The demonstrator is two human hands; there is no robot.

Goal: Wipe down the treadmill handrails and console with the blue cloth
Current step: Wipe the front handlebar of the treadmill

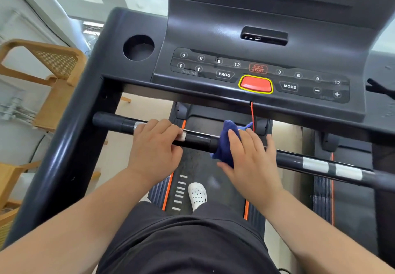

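Note:
A black front handrail (198, 140) with silver sensor bands runs across the treadmill below the console (213, 38). My left hand (155, 147) grips the rail on its left part, fingers curled over the top. My right hand (251, 160) holds the blue cloth (226, 143) wrapped over the rail's middle, fingers lying over it. The console shows numbered buttons, PROG and MODE keys and a red stop button (255, 84). The left side handrail (64, 145) slopes down toward me.
A red safety cord (252, 113) hangs from the console just behind the cloth. A round cup holder (138, 47) sits at the console's left. Wooden chairs (42, 77) stand to the left. My white shoe (197, 194) rests on the treadmill belt (198, 166).

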